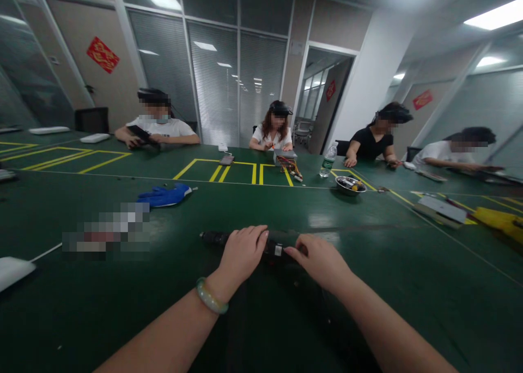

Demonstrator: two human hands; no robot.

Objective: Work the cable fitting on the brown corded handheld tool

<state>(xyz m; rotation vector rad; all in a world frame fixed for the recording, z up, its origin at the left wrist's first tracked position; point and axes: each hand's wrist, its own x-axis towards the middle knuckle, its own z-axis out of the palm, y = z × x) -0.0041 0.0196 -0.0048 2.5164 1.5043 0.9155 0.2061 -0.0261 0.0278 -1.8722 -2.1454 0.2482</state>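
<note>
Left hand (241, 255), jade bangle (211, 295) at wrist, curves over a black cylindrical tool (281, 241), fingers closed together on top; right hand (321, 261) presses in from the right, fingertips (291, 251) on the tool. Tool lies on green workbench (368, 313) directly before the person, blue glove (165, 195) well off left

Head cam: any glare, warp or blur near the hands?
Head view: wide-angle warp bends the walls and the green table; ceiling lights glare on it beyond the right hand; a pixelated patch covers its left part; left hand looks sharp.
</note>
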